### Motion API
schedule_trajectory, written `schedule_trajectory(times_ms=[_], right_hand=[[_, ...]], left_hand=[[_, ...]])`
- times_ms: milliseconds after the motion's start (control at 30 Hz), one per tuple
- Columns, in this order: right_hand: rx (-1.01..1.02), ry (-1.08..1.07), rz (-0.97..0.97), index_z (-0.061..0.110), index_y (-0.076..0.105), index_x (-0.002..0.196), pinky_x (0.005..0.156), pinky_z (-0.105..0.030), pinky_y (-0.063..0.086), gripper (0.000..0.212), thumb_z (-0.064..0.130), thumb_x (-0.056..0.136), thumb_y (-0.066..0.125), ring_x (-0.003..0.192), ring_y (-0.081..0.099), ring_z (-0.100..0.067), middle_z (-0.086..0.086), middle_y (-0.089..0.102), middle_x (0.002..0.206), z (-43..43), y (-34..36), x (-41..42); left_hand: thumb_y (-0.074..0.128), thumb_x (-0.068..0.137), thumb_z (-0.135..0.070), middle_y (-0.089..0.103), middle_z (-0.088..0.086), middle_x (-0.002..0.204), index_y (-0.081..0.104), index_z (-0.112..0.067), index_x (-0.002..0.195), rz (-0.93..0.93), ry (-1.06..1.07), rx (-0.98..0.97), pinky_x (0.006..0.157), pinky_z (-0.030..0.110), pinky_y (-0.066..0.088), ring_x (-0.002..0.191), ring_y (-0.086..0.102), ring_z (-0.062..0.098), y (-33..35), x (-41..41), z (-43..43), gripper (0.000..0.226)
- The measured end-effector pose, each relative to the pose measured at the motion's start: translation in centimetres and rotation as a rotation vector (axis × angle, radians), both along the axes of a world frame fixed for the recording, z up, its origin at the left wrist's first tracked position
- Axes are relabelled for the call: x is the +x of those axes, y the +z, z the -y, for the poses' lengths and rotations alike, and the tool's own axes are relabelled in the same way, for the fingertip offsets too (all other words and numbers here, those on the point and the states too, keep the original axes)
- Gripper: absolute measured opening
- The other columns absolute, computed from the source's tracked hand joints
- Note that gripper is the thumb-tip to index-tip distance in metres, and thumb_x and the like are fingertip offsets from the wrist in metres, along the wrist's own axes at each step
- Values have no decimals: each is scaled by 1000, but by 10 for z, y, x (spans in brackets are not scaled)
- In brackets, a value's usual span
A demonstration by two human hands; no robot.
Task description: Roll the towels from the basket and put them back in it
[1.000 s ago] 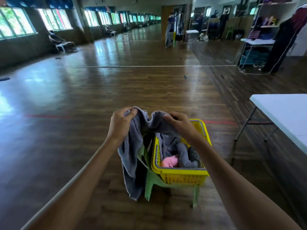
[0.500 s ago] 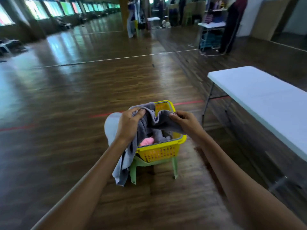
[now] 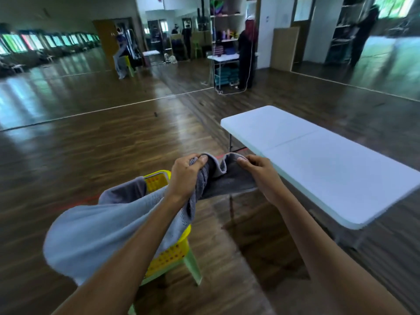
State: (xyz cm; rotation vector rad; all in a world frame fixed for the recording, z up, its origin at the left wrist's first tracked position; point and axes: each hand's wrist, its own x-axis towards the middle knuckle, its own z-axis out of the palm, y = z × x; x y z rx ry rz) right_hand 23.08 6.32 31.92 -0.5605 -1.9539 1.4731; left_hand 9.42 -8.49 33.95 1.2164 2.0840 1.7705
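Note:
I hold a grey towel (image 3: 106,226) up in the air by its top edge. My left hand (image 3: 185,176) grips one part of the edge and my right hand (image 3: 259,171) pinches it a little to the right, with slack cloth bunched between them. The rest of the towel billows out to the lower left under my left forearm. It covers most of the yellow basket (image 3: 168,255), whose mesh wall shows below my arm. The basket stands on a light green plastic stool (image 3: 193,267). The basket's contents are hidden.
A white folding table (image 3: 329,164) stands just to my right, its near corner at waist level. Dark wooden floor spreads to the left and ahead. Far back, a person (image 3: 246,55) stands at a small table beside shelves, and mirrors line the wall.
My view has swung to the right, bringing the white table closer. Both hands have lifted the towel out of the basket and carried it rightward; its loose end now flares out to the left.

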Motion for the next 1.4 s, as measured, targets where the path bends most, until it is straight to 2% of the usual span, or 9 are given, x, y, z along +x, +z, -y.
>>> schedule_trajectory(times_ms=[100, 200, 333, 467, 600, 733, 1033, 1267, 1400], right_hand=[[3, -20, 4, -2, 58, 71, 62, -30, 31, 35, 23, 95, 60, 65, 43, -11, -3, 48, 65, -74, 4, 2], [32, -34, 6, -9, 59, 80, 66, -32, 34, 38, 27, 94, 60, 68, 45, -15, -15, 50, 67, -146, 18, -4], [15, -33, 4, -8, 59, 82, 68, -32, 35, 38, 28, 93, 60, 70, 46, -15, -11, 51, 70, -229, 24, -25], [-17, -65, 7, -6, 58, 80, 67, -31, 33, 36, 27, 94, 61, 70, 44, -13, -8, 49, 70, -304, 19, -59], [5, -80, 46, -3, 62, 83, 68, -30, 35, 33, 28, 94, 61, 71, 47, -11, -6, 53, 72, -378, 16, -113], [45, -107, 63, 4, 65, 79, 66, -26, 37, 27, 26, 94, 61, 68, 47, -7, -1, 56, 72, -453, 23, -184], [57, -130, 97, 15, 68, 77, 66, -28, 41, 23, 28, 94, 61, 68, 50, -7, 7, 58, 68, -611, 39, -344], [31, -35, 84, 5, 67, 85, 68, -28, 38, 27, 29, 94, 61, 71, 48, -7, 1, 55, 72, -718, 24, -477], [21, 15, 66, -3, 65, 90, 69, -30, 39, 36, 33, 93, 62, 74, 49, -9, -3, 56, 76, -780, 18, -556]], left_hand=[[59, 89, -31, 45, -9, 58, 62, -10, 65, 54, 10, -11, 58, 44, 37, 58, 39, 10, 6, 5, -76, 32], [59, 94, -15, 43, -15, 46, 59, -32, 51, 90, 6, -37, 55, 28, 33, 50, 37, 1, 20, 6, -148, 47], [59, 94, -15, 54, -14, 54, 59, -22, 59, 135, -27, -15, 57, 24, 39, 54, 46, 1, 27, -11, -235, 36], [59, 91, -29, 50, 22, 63, 55, 8, 74, 140, -59, 30, 58, 46, 40, 58, 43, 17, 23, -50, -321, 40], [60, 93, -22, 43, 6, 58, 46, 5, 66, 168, -78, 44, 56, 36, 33, 55, 38, 16, 16, -102, -403, 39], [59, 92, -24, 51, 6, 63, 58, 7, 77, 216, -99, 53, 59, 35, 40, 59, 45, 14, 13, -179, -486, 34], [60, 93, -19, 57, -5, 61, 66, -11, 72, 281, -65, 45, 62, 29, 43, 59, 49, 9, 30, -329, -652, 23], [62, 90, -25, 51, -10, 53, 55, -17, 59, 269, 27, 24, 62, 34, 38, 54, 44, 11, 16, -456, -754, 33], [61, 81, -38, 45, -1, 58, 50, -18, 59, 259, 84, 10, 62, 35, 34, 59, 39, 15, 15, -534, -809, 31]])
